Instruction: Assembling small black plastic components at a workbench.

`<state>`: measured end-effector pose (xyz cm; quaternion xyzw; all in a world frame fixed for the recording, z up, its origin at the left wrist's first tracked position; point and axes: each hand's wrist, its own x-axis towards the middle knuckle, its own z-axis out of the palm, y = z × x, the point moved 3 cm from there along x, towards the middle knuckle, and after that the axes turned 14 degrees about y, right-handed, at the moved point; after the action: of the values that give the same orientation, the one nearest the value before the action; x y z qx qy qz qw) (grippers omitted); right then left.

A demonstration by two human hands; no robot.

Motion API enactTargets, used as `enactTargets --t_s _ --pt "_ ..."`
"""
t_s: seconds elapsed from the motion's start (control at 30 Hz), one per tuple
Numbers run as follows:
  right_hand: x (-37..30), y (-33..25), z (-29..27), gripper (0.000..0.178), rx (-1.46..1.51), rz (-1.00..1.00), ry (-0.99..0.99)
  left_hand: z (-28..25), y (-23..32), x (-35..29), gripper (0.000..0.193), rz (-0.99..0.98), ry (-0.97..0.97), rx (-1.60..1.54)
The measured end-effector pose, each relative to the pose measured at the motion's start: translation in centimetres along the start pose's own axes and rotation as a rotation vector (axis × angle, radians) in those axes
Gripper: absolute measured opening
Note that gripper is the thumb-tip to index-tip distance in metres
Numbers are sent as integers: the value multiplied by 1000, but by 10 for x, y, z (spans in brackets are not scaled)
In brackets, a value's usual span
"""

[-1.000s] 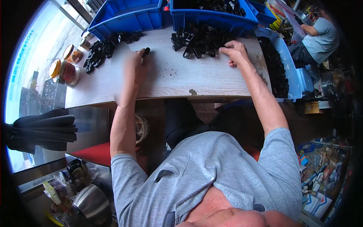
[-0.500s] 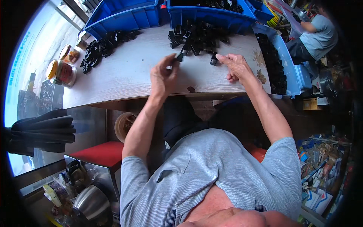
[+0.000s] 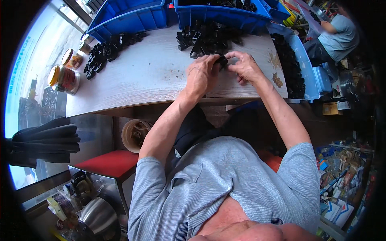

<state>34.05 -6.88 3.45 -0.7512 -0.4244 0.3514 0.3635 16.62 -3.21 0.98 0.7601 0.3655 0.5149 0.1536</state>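
My two hands meet over the table [image 3: 132, 76], just in front of a heap of black parts [image 3: 209, 36]. Between them is a small black part [image 3: 221, 61], blocky and dark, its exact kind too small to make out. My left hand [image 3: 203, 74] closes on it from the left, with the fingertips bent over its top. From the other side, my right hand [image 3: 245, 67] pinches at the same part with thumb and forefinger, its other fingers curled. A second, longer pile of black parts [image 3: 106, 50] lies on the left of the table.
Blue bins [image 3: 128, 20] line the table's far edge; another blue bin [image 3: 225, 16] holds black parts. At the right stands a light blue tub [image 3: 309, 76] of black pieces. Lidded jars [image 3: 64, 79] sit at the left edge. Another person [image 3: 337, 38] sits at far right.
My left hand has moved right and met my right hand at the black part. Half a second ago the hands were apart, each with a dark piece at the fingertips.
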Motion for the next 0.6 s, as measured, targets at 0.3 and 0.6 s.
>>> enactTargets --t_s 0.3,0.6 --pt "-3 -6 3 41 -25 -58 -27 -3 2 -5 28 109 19 69" --pt "2 1 3 34 -52 -62 -41 -2 8 -4 29 131 -25 39"
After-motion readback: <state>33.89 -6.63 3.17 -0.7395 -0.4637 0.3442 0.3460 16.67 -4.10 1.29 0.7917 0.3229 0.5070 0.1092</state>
